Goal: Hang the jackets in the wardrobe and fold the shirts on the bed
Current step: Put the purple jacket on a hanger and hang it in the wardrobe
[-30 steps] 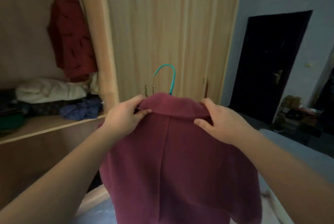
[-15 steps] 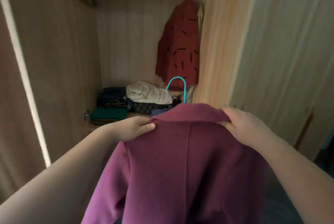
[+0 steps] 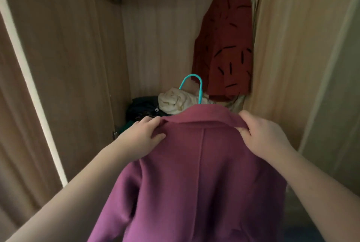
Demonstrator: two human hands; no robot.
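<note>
Step in hand: carrying a jacket to the wardrobe to hang it; judged from the pose, the hook is not yet on any rail.
Purple jacket: fills the lower centre of the frame, back panel toward the camera, collar up, held out in front of the open wardrobe.
Left hand: left of centre, fingers curled over the collar's left end, thumb pressed on the cloth below, clamped on the jacket at the shoulder.
Right hand: right of centre, fingers folded round the collar's right end, gripping it.
Why held so: a grip at each shoulder probably keeps the garment spread and seated on its hanger while it travels.
Teal hanger hook: rises from the collar at centre frame, free of both hands, open side to the left.
Red jacket: already hanging at upper right, against the wardrobe's right wall.
Folded clothes: cream and dark bundles piled on the shelf just behind the hook.
Rail: not visible; it presumably lies above the frame's top edge.
</note>
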